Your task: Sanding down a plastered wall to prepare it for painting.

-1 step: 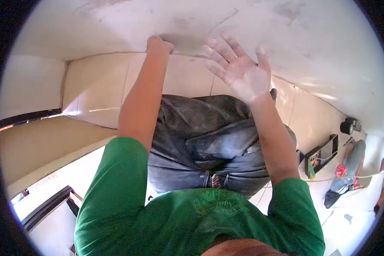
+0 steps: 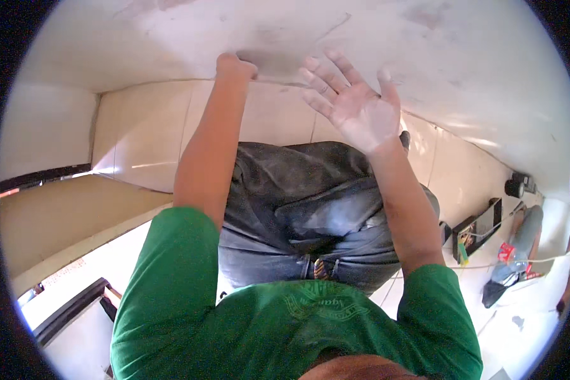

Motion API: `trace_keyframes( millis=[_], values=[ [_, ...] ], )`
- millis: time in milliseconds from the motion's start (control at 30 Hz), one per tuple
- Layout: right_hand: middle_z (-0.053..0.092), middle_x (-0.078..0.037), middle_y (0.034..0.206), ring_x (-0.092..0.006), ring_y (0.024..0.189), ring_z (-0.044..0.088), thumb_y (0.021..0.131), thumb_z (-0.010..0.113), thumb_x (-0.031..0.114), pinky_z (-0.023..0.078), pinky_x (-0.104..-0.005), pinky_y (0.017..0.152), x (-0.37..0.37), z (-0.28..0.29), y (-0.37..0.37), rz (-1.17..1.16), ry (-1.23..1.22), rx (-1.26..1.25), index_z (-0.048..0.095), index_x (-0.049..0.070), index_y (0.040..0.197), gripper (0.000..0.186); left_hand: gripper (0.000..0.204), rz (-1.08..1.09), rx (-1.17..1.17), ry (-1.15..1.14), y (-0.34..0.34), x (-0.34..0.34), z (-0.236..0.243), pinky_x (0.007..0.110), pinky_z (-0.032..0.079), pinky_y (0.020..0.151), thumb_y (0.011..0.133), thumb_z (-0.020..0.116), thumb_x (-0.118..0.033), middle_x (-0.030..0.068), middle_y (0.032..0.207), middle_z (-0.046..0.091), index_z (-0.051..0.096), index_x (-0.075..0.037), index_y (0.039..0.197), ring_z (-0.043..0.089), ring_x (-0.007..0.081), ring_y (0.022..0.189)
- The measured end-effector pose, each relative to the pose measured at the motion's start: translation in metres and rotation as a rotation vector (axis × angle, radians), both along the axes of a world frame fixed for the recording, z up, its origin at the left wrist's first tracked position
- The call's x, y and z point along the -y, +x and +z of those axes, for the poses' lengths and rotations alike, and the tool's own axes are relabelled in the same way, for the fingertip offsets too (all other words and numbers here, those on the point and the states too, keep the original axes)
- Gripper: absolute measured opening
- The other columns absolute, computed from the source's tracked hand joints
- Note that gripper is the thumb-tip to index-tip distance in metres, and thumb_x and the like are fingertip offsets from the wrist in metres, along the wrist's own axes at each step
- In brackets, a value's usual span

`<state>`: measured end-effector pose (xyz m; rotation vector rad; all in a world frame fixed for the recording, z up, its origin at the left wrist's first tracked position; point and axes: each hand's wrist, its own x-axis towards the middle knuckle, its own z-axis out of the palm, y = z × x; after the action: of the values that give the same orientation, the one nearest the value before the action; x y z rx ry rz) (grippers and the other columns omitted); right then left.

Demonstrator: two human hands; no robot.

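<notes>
Near the foot of a pale, smudged wall [image 2: 424, 57], my left hand [image 2: 234, 66] is curled closed. What it may hold is hidden. My right hand [image 2: 361, 107] is raised palm up with fingers spread, dusted white, holding nothing, just to the right of my left hand and in front of the wall. Below both hands are my legs in dark, dusty trousers [image 2: 304, 183], on pale floor tiles [image 2: 145, 139].
At right along the wall lie a black cylindrical object [image 2: 514, 188], a dark open box [image 2: 472, 234], a clear bottle with red label [image 2: 513, 256], a pale cord [image 2: 544, 261] and a dark bag [image 2: 494, 291]. At lower left are a beige ledge [image 2: 76, 215] and a dark-edged frame [image 2: 66, 310].
</notes>
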<state>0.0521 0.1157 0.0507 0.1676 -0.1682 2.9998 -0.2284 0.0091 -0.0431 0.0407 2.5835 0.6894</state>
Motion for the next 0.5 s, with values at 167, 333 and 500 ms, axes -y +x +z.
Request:
trace_keyframes(
  millis=[167,333,500],
  values=[
    [0.025,-0.027,0.146,-0.0378,0.137,0.023,0.09,0.046,0.051,0.017,-0.053,0.113,-0.002,0.0,-0.001,-0.007,0.008,-0.053,0.027,0.001,0.142,0.074,0.037,0.034,0.055,0.16,-0.005,-0.001,-0.009,0.031,0.047,0.085,0.083,0.053,-0.019,0.005,0.117,0.056,0.052,-0.005,0.116,0.054,0.0185,0.097],
    [0.038,-0.027,0.139,-0.0368,0.129,0.039,0.091,0.056,0.028,0.03,-0.0475,0.11,0.0,-0.004,-0.003,-0.215,0.588,0.231,0.03,0.0,0.139,0.06,0.033,-0.09,-0.124,-0.095,-0.004,-0.01,-0.024,0.031,0.046,0.084,0.083,0.052,-0.021,0.0034,0.112,0.057,0.054,-0.006,0.112,0.053,0.0173,0.093],
    [0.044,-0.031,0.132,-0.0358,0.123,0.047,0.088,0.06,0.01,0.035,-0.0449,0.108,0.002,-0.005,-0.005,-0.119,0.519,0.147,0.032,0.001,0.137,0.057,0.049,-0.021,0.22,0.416,-0.005,-0.004,-0.005,0.026,0.039,0.095,0.085,0.053,-0.025,0.0048,0.133,0.048,0.046,-0.006,0.13,0.048,0.0167,0.114]
  ],
)
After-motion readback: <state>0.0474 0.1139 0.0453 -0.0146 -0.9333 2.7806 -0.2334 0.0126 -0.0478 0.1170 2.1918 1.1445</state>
